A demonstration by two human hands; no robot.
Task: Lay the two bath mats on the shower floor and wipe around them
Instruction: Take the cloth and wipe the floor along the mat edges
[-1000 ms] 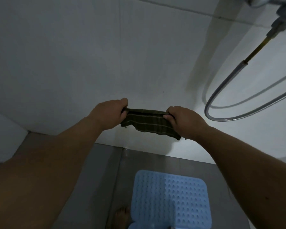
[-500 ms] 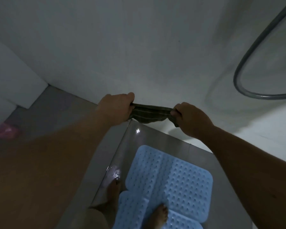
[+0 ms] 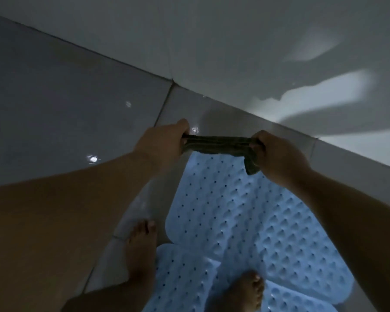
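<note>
Both blue bath mats point(image 3: 268, 221) already lie on the shower floor point(image 3: 65, 109); your left hand point(image 3: 162, 143) and right hand point(image 3: 277, 158) pinch the dark cloth point(image 3: 216, 145) taut, and wiping seemingly remains.

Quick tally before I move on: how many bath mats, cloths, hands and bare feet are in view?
Blue bath mats: 2 (far mat, near mat)
Dark cloth: 1
Hands: 2 (left hand, right hand)
Bare feet: 2 (left foot, right foot)
Total: 7

Dark ribbed cloth point(image 3: 216, 144) between the hands; below them, dimpled, perforated pale-blue rubbery mats point(image 3: 245, 210) on glossy, wet-looking grey floor tiles point(image 3: 65, 104).
</note>
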